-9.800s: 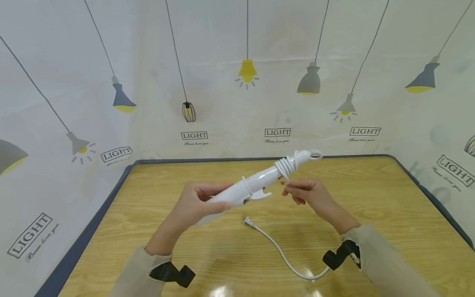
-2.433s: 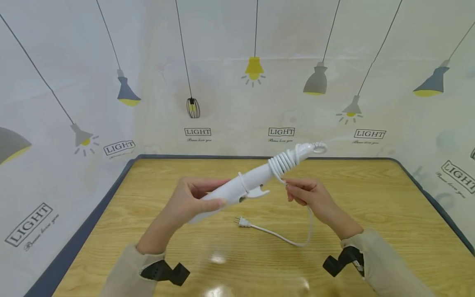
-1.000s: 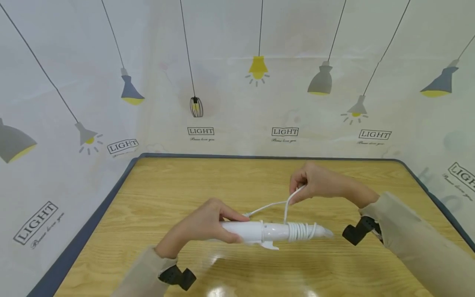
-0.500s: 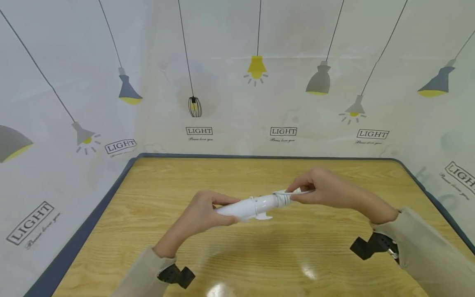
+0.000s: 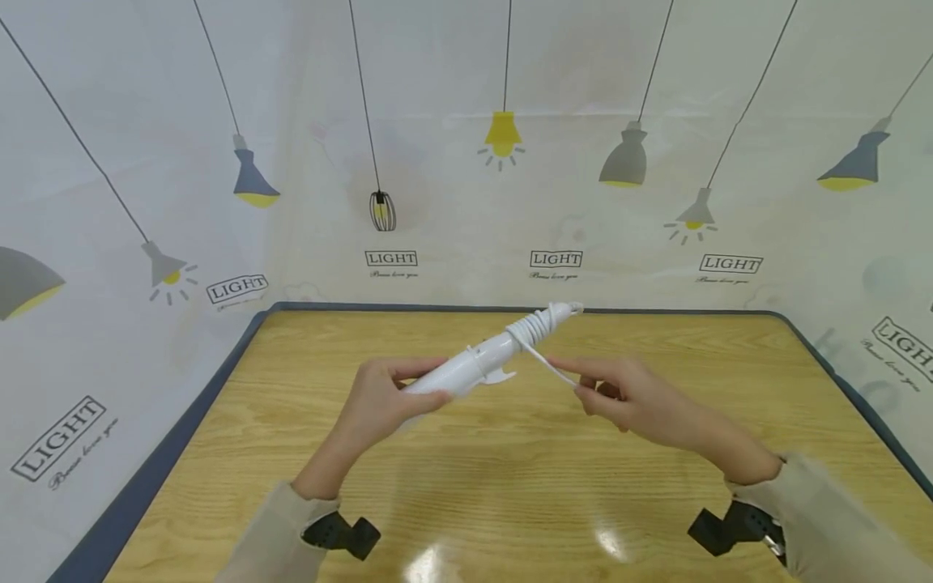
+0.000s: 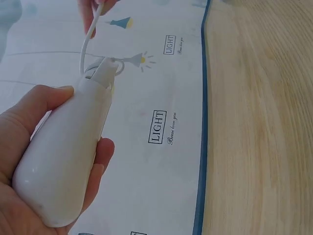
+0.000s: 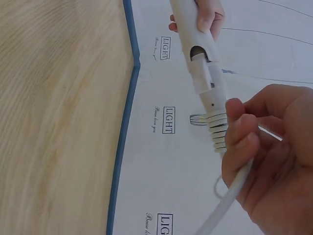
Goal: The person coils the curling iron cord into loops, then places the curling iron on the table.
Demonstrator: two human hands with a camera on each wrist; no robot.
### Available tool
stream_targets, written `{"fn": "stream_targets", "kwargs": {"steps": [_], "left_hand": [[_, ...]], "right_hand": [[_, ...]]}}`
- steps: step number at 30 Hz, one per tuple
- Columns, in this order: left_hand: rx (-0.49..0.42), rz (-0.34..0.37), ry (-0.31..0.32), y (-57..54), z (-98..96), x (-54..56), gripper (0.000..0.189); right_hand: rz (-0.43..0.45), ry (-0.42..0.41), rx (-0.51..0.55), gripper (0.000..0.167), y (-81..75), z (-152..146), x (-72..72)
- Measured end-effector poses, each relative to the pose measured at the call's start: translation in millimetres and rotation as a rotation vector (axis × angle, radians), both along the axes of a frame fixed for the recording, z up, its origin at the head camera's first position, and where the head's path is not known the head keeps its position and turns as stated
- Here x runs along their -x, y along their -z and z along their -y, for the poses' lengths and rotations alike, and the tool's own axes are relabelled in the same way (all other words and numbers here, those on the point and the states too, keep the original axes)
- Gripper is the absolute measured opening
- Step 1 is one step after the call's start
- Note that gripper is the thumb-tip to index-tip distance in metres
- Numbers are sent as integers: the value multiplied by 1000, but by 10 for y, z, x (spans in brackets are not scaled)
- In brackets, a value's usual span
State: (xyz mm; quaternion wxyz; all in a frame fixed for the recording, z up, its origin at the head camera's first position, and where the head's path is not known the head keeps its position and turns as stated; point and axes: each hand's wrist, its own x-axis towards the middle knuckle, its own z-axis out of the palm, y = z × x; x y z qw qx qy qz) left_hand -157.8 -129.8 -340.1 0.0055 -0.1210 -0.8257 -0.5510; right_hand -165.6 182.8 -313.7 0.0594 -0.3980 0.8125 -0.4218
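Observation:
A long white wand-shaped electric appliance, shaped somewhat like a curling iron, slants up to the right above the table. A small lever sticks out of its underside, and several turns of white power cord circle its thinner end. My left hand grips the thick rounded end, thumb on the near side. My right hand stands right of the appliance and pinches the cord, which runs taut from the coils to the fingertips. In the right wrist view the cord passes on below the curled fingers. The plug is not visible.
Under both hands lies a wood-grain tabletop with a dark blue edge. Behind and beside it rises a pale sheet printed with lamps. Black wrist cameras sit on both sleeves.
Over the last second the right hand has carried the cord from above the appliance round to its right, near side. The appliance has tilted its thin end upward. The plug was visible earlier.

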Motion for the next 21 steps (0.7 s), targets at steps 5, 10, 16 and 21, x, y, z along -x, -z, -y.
{"fn": "stream_targets", "kwargs": {"steps": [5,10,16,21], "left_hand": [[-96,14,21,-46,-8,20,42],[-171,28,65,-69,-26,28,40],[-229,45,157,-136,-64,-42,39],[-251,36,244,-197,-127,-113,39]], "right_hand": [[96,-24,170,44,183,-28,-16],[101,-101,325,48,350,-26,30],[164,-100,435,46,493,-74,146],[262,-28,443,41,546,-102,230]]}}
